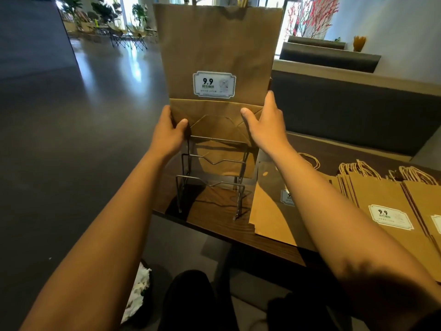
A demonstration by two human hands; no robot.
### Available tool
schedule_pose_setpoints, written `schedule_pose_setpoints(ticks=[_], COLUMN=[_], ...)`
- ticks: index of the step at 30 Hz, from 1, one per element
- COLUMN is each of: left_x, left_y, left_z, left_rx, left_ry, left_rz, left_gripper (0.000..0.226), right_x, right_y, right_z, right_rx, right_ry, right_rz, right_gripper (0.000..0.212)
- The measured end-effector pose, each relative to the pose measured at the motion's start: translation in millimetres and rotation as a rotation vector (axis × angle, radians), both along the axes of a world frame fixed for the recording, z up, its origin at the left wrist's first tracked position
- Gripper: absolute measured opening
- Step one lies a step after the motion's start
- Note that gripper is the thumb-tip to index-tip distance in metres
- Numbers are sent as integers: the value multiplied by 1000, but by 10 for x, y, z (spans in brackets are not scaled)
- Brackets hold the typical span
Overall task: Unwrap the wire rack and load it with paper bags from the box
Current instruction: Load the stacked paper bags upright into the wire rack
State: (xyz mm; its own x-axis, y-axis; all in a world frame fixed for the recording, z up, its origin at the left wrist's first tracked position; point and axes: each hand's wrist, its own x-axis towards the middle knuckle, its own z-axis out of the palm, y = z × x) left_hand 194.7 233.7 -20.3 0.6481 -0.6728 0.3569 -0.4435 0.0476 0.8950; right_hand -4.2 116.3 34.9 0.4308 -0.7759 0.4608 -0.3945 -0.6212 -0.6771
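Observation:
A bare metal wire rack (pixel 212 180) with stepped tiers stands on the left end of a dark wooden table (pixel 214 223). A flat brown paper bag (pixel 217 48) with a white "9.9" label stands upright in the rack's back tier, its folded bottom down behind the top wire. My left hand (pixel 168 134) grips the bag's lower left edge, thumb on the front. My right hand (pixel 265 123) holds the lower right edge the same way. More flat paper bags (pixel 386 206) with twine handles lie in stacks on the table to the right.
One loose bag (pixel 269 211) lies flat just right of the rack, near the table's front edge. A grey bench back (pixel 346 103) runs behind the table. White crumpled wrapping (pixel 138 292) sits on the floor at lower left. Dark open floor spreads to the left.

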Motion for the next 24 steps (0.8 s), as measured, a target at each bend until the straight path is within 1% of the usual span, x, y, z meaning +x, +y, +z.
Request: schedule_pose_setpoints(ticks=[3, 5, 7, 10, 12, 14, 17, 22, 24], left_x=[61, 92, 115, 125, 111, 111, 87, 50, 50], left_y=[-6, -17, -12, 3, 6, 0, 2, -17, -29], left_z=[-4, -5, -13, -26, -31, -38, -38, -55, -103], left_rx=[-1, -15, -23, -33, -26, -12, 11, 112, 136], left_ry=[-41, -12, 19, 39, 56, 64, 65, 16, 0], left_rz=[10, -17, -68, -111, -129, -141, -159, -105, -57], left_gripper=[36, 32, 29, 29, 29, 26, 28, 35, 39], right_x=[-3, -8, -19, -18, -10, 1, -24, -165, -211], right_y=[3, 14, 21, 22, 20, 29, 27, -24, -69], right_z=[2, 15, 39, 60, 59, 65, 41, 9, -43], right_rx=[-40, -81, -130, -169, -167, -110, 43, 184, 231], right_ry=[42, 59, 60, 1, -30, -33, 39, 179, 247], right_rz=[9, 23, 17, 45, 79, 90, 69, 118, 149], right_gripper=[69, 68, 61, 47, 50, 59, 71, 74, 71])
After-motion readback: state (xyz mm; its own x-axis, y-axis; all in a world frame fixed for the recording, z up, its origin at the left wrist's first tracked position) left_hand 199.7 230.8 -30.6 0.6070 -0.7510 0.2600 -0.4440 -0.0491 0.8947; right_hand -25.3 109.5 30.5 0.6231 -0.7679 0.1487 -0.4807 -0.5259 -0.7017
